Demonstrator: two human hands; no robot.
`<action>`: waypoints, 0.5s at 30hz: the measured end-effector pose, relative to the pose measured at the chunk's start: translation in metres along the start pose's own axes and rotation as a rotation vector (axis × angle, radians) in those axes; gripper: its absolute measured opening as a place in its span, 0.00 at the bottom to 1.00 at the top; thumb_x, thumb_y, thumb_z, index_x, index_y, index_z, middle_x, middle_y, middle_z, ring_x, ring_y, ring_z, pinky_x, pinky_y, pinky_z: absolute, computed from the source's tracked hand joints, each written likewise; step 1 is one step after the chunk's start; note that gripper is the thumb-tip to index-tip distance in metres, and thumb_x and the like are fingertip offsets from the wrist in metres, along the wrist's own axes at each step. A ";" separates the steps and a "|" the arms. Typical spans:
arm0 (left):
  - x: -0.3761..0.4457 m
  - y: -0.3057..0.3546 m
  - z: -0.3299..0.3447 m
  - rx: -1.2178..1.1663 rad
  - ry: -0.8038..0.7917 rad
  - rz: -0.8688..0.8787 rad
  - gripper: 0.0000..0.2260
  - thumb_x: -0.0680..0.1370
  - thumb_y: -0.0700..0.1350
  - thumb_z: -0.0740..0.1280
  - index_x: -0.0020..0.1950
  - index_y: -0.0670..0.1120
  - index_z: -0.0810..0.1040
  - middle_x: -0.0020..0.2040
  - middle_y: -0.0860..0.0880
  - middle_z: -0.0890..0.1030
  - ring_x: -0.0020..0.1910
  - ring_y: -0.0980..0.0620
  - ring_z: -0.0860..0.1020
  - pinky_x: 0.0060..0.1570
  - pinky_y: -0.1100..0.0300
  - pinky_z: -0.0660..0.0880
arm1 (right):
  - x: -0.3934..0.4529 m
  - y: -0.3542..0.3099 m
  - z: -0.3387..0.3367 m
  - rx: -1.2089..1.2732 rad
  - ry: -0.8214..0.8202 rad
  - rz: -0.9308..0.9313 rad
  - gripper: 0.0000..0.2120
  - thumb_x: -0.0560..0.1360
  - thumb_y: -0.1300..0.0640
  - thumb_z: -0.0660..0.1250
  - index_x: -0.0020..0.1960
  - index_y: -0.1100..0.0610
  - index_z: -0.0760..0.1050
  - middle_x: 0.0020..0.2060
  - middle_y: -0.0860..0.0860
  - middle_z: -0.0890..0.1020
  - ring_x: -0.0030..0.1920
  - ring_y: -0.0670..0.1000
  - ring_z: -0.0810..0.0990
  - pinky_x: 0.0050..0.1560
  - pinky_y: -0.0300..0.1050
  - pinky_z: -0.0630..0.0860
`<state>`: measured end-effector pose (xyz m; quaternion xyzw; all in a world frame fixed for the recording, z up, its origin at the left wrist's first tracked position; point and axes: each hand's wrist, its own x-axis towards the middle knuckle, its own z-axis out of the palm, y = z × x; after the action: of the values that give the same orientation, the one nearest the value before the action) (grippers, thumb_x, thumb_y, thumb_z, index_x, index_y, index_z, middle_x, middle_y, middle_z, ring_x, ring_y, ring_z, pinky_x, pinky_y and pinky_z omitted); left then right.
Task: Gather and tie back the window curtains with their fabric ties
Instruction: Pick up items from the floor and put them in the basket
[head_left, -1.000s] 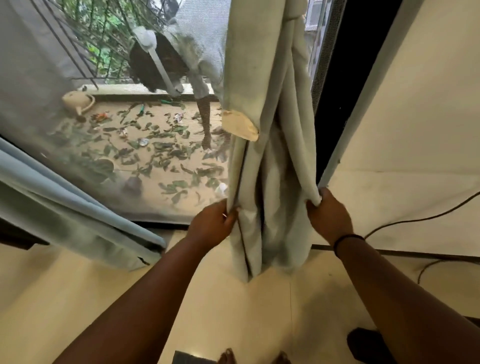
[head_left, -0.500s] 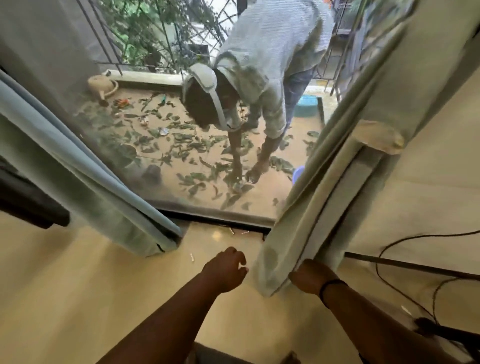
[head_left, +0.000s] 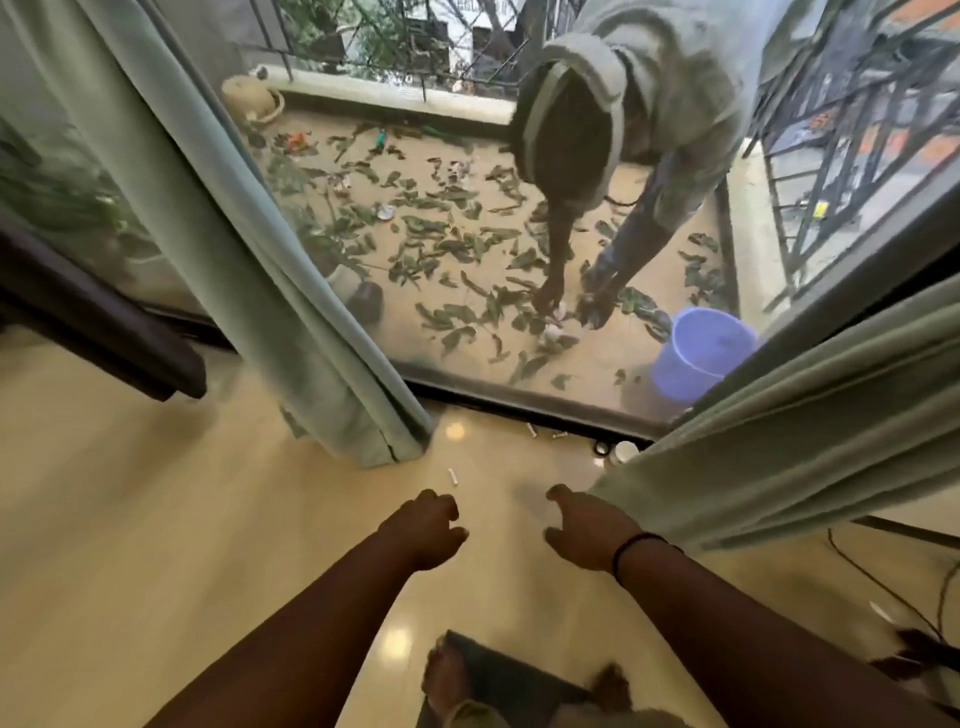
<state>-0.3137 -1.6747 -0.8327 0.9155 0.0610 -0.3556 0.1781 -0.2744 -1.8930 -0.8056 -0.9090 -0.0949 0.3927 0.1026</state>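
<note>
The right pale green curtain (head_left: 789, 441) hangs swept toward the right, its lower corner just above the floor. My right hand (head_left: 587, 530), with a black band on the wrist, hovers beside that corner with relaxed fingers and holds nothing. My left hand (head_left: 426, 535) hangs a little to the left over the floor, fingers loosely curled and empty. The left pale green curtain (head_left: 249, 234) hangs loose down to the floor, well away from both hands. No fabric tie shows.
Behind the glass door (head_left: 519, 384) a person (head_left: 639, 119) bends over a balcony floor strewn with leaves, next to a purple bucket (head_left: 696, 353). Dark furniture (head_left: 104, 322) juts in at left. Cables (head_left: 893, 587) lie at right. My feet stand on a mat (head_left: 498, 670).
Both hands gripped the right curtain a second ago. The left let go first, then the right, and the curtain swung off to the right. Both hands dropped lower.
</note>
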 end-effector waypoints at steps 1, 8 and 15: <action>0.002 -0.007 -0.001 -0.001 -0.004 -0.013 0.20 0.79 0.56 0.62 0.67 0.49 0.71 0.67 0.45 0.70 0.62 0.46 0.73 0.60 0.54 0.70 | 0.003 -0.003 0.002 -0.007 -0.001 -0.007 0.27 0.77 0.47 0.60 0.74 0.52 0.57 0.65 0.55 0.73 0.63 0.56 0.74 0.59 0.47 0.72; 0.042 -0.023 0.011 -0.045 -0.090 -0.099 0.20 0.79 0.56 0.62 0.67 0.48 0.70 0.68 0.45 0.69 0.63 0.46 0.73 0.61 0.54 0.70 | 0.049 0.014 0.012 -0.019 -0.057 0.015 0.28 0.77 0.48 0.61 0.74 0.52 0.57 0.66 0.54 0.73 0.63 0.55 0.74 0.62 0.49 0.72; 0.107 -0.009 0.020 -0.017 -0.176 -0.137 0.19 0.79 0.56 0.62 0.67 0.48 0.70 0.67 0.45 0.70 0.62 0.46 0.73 0.61 0.53 0.71 | 0.126 0.071 0.019 -0.054 -0.151 0.060 0.27 0.77 0.49 0.62 0.73 0.55 0.59 0.65 0.56 0.74 0.63 0.56 0.74 0.61 0.50 0.73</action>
<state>-0.2497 -1.6755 -0.9211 0.8729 0.1107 -0.4454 0.1657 -0.1971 -1.9273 -0.9244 -0.8817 -0.0854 0.4602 0.0589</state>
